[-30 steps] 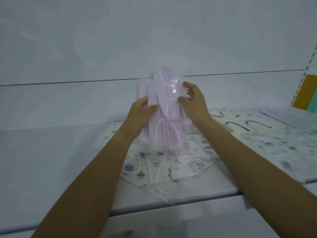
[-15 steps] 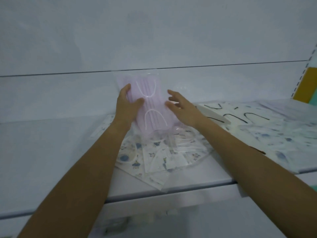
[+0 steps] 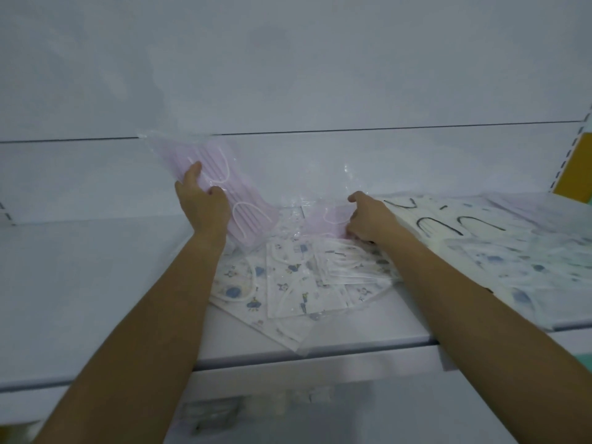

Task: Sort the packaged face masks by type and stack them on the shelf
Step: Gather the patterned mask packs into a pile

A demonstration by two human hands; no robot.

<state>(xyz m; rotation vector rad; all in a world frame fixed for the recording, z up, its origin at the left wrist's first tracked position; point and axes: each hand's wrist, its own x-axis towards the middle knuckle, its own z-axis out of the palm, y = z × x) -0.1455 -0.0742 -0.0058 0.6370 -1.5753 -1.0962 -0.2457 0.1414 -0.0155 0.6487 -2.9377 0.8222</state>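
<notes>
The left hand (image 3: 205, 213) is gripping a pink pack (image 3: 246, 200) left of the printed pile (image 3: 288, 283); the right hand (image 3: 368, 219) is pinching a second pack (image 3: 320, 221) behind it.

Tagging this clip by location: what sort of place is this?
Probably a shop or stockroom: a white shelf, bagged masks heaped on it, and a slotted upright at the right edge.

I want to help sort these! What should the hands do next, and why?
Probably the right hand should lift the second pink pack off the cartoon-print packs and bring it to the pink mask pack that the left hand holds up over the shelf. Both are pink, so they likely belong in one stack.
</notes>
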